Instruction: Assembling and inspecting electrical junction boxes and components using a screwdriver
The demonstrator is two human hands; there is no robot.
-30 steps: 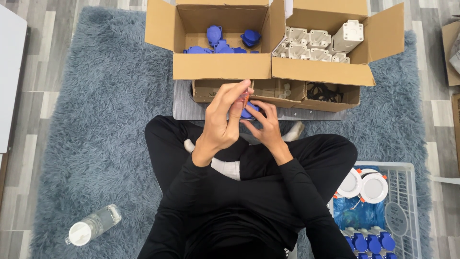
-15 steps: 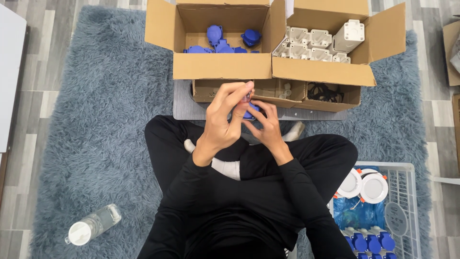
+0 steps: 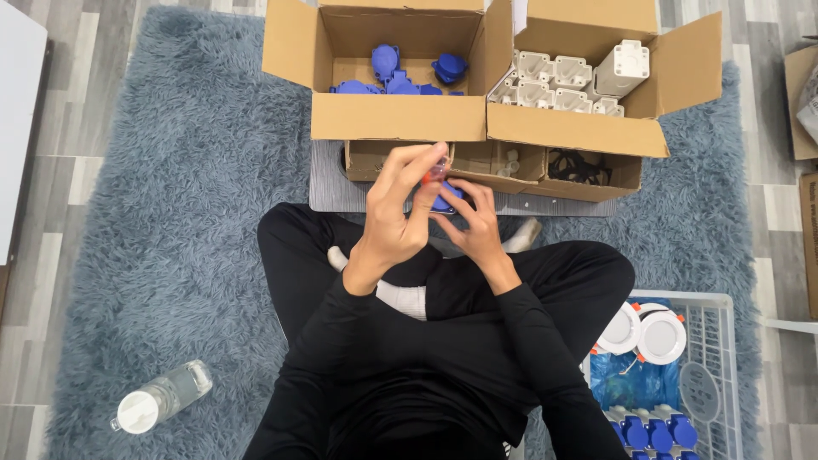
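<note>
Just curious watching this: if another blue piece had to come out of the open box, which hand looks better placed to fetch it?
Probably the left hand. It is raised highest, its fingers just below the box of blue parts, pinching only a small orange piece. The right hand sits lower, cradling the blue part.

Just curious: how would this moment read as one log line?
left hand: fingers on small orange piece | right hand: holds blue part | seated on grey rug

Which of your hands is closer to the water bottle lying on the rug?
The left hand. The water bottle lies on the rug down at the person's left side, away from both hands. The right hand is just beyond the left one, so a little farther away.
</note>
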